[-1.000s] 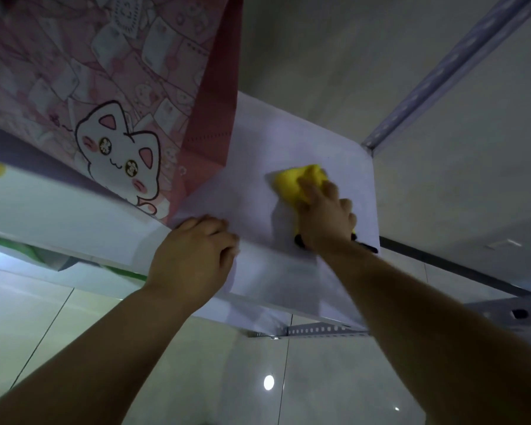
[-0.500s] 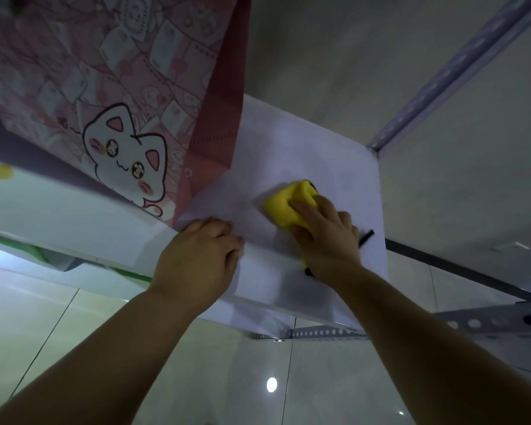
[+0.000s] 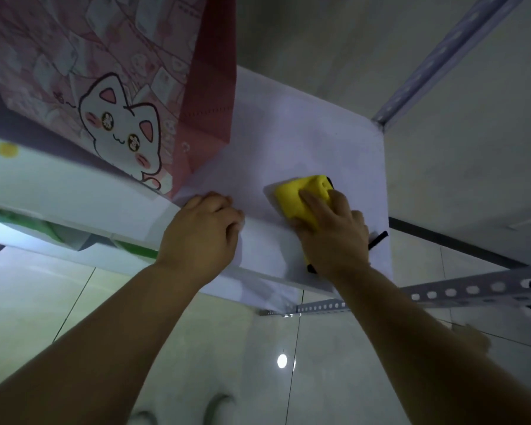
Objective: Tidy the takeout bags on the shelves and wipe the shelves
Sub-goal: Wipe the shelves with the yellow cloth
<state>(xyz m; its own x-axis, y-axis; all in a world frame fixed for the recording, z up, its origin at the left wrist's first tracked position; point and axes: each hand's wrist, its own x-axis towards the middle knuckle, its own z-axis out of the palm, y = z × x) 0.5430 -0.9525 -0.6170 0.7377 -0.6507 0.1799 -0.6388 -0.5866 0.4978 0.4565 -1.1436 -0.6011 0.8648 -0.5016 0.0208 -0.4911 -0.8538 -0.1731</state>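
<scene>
The yellow rectangular sponge (image 3: pixel 302 199) has come back toward the front lip of the white flat shelf board (image 3: pixel 304 133) over the last second; a moment ago it was pushed farther in, toward the middle of the bare stretch, and now it sits near the front edge. The right hand (image 3: pixel 334 231) presses it flat, fingers spread over its top and grasping it against the board, with a black strap (image 3: pixel 377 239) poking out beside the wrist. The left hand (image 3: pixel 203 231) has barely shifted: it stays curled over the shelf's front edge, fingers clenched on the lip just beside the corner of the pink paper takeout bag printed with a white cartoon cat (image 3: pixel 117 96). That bag stands upright on the left part of the same shelf, clear of the sponge. I'd judge one wiping stroke is ending, so the open right-hand area looks mostly covered, while the patch beneath the bag is probably still unwiped.
</scene>
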